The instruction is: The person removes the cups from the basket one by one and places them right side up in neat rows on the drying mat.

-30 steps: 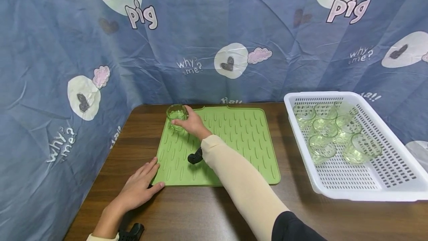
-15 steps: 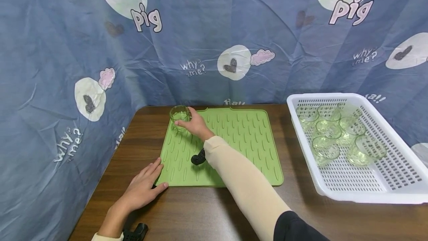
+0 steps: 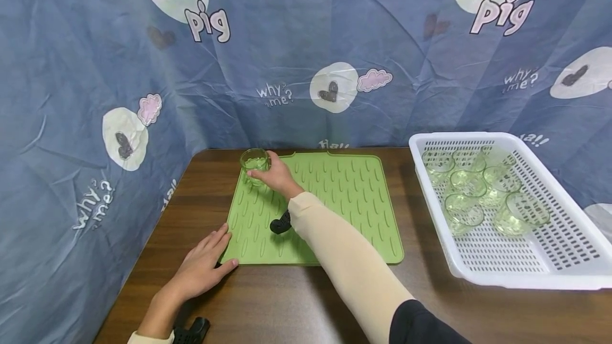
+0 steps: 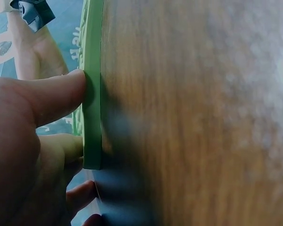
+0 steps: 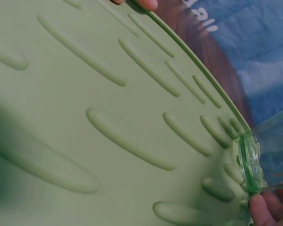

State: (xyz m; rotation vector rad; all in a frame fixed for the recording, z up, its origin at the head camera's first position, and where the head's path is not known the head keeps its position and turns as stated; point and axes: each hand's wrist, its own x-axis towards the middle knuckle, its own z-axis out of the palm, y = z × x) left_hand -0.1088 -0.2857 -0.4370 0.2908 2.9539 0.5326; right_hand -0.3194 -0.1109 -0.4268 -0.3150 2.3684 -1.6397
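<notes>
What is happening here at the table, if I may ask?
A person's right hand holds a green-tinted glass at the far left corner of a green mat. The left hand rests at the mat's near left corner. More glasses sit in a white basket to the right.

The right arm (image 3: 354, 269), in a smooth cream fabric sleeve (image 3: 344, 256) with black cloth (image 3: 423, 325) higher up, stretches from the lower right of the frame to upper left of centre. There the bare right hand (image 3: 277, 175) curves thumb and fingers into a grip, though the far fingertips are hard to make out. At lower left, the bare left hand (image 3: 203, 267) lies back upward, fingers extended, thumb spread to the right.
</notes>
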